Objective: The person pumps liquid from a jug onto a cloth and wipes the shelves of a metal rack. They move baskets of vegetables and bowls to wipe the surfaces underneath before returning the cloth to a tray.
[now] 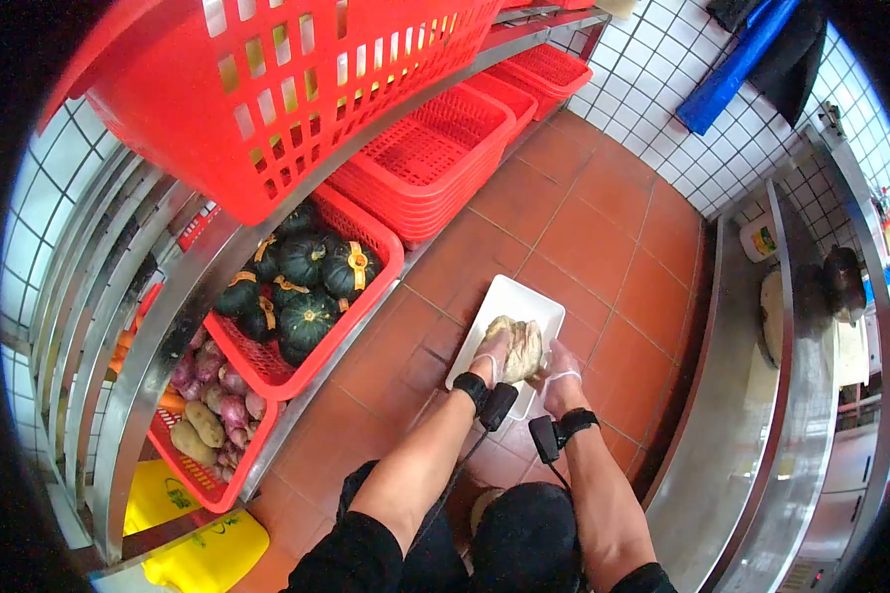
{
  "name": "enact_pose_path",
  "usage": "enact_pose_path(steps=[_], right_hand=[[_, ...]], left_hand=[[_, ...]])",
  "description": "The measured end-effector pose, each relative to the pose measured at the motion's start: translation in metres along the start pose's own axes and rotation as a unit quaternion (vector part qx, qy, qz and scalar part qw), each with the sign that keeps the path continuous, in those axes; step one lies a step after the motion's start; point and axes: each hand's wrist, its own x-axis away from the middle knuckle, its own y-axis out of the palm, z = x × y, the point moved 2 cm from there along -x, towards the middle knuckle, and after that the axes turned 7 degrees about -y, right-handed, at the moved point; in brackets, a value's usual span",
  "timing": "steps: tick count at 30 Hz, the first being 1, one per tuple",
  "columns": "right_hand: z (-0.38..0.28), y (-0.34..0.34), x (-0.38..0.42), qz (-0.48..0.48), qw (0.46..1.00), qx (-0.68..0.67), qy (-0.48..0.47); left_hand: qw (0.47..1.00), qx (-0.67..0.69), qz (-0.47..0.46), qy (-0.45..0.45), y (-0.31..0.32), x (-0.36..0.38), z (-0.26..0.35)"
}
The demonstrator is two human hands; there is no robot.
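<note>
A white rectangular tray (504, 296) rests on the tiled floor in front of my knees. Inside it lies a pale beige, lumpy food item (527, 348) whose kind I cannot make out. My left hand (491, 358), in a clear plastic glove, curls against the left side of this food, with its fingertips partly hidden. At the tray's right rim is my right hand (561, 374), gloved the same way. Its fingers lie along the outside and the thumb reaches inward, close to the food. Both wrists carry black straps with small boxes.
On the left rack, a red basket (386, 262) holds dark green squashes (311, 314); another below holds onions (232, 410) and potatoes (205, 423). Stacked red baskets (420, 148) stand beyond. A large red basket (297, 89) juts out overhead. A metal shelf (707, 435) runs along the right.
</note>
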Motion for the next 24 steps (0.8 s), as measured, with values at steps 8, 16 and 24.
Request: enact_pose_path(steps=[8, 16, 24], right_hand=[[-0.002, -0.004, 0.020, -0.153, 0.975, -0.127, 0.095], [-0.016, -0.007, 0.022, -0.101, 0.990, 0.083, -0.049], [-0.010, 0.013, 0.011, -0.136, 0.889, 0.335, -0.281]], left_hand=[[0.986, -0.154, -0.066, 0.012, 0.012, 0.000, -0.011], [0.989, -0.126, 0.049, 0.059, 0.032, 0.013, 0.011], [0.998, -0.063, -0.029, 0.012, 0.038, 0.032, 0.013]])
